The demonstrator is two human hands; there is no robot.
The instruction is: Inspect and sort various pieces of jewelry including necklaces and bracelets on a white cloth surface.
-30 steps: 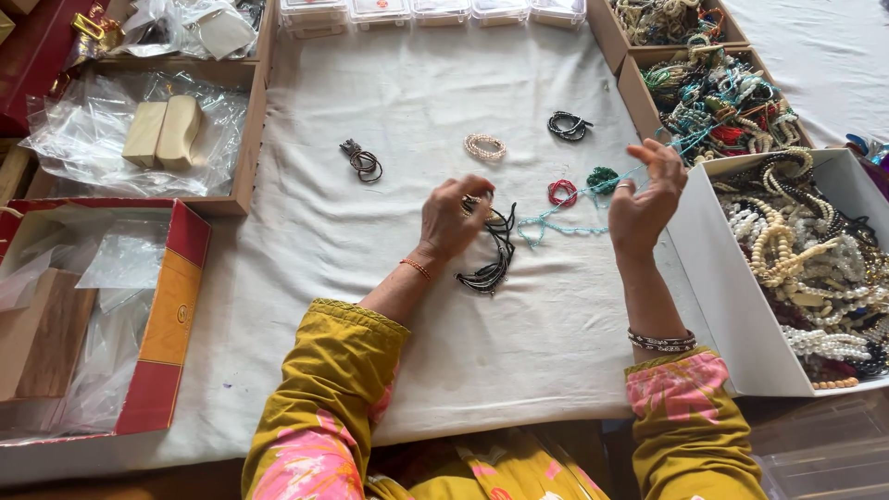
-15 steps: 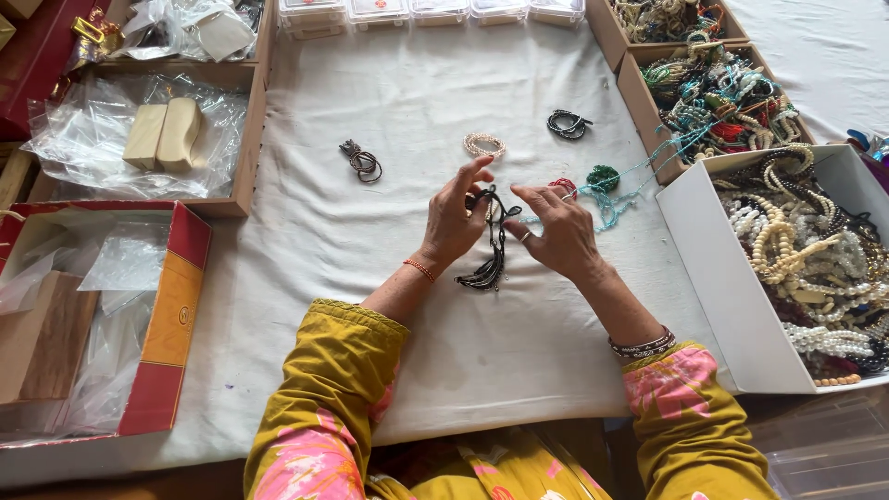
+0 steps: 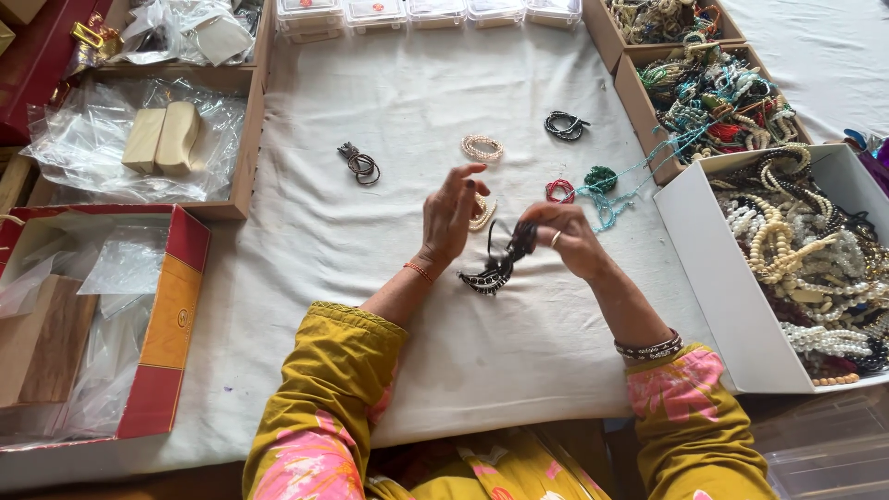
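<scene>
My right hand (image 3: 567, 241) pinches the top of a bundle of dark beaded strands (image 3: 497, 268) that hangs down onto the white cloth (image 3: 370, 231). My left hand (image 3: 450, 215) is raised just left of the bundle, fingers spread, holding nothing. A cream bead bracelet (image 3: 482, 214) lies partly hidden behind my left hand. Further back lie a pale bead bracelet (image 3: 482, 147), a dark coiled bracelet (image 3: 360, 165), a black bracelet (image 3: 565, 124), a red ring of beads (image 3: 559, 190) and a green bead coil (image 3: 600, 178) with a turquoise strand trailing right.
A white box (image 3: 732, 306) of pearl and dark necklaces stands at right, cardboard boxes (image 3: 639, 88) of mixed beads behind it. At left are a red box (image 3: 176, 315) with plastic bags and a tray (image 3: 245, 148) holding two cream blocks. Clear plastic cases (image 3: 426, 11) line the back.
My right hand came in from the right, closed on the dark bundle and lifted its top. My left hand let go and opened, staying beside it.
</scene>
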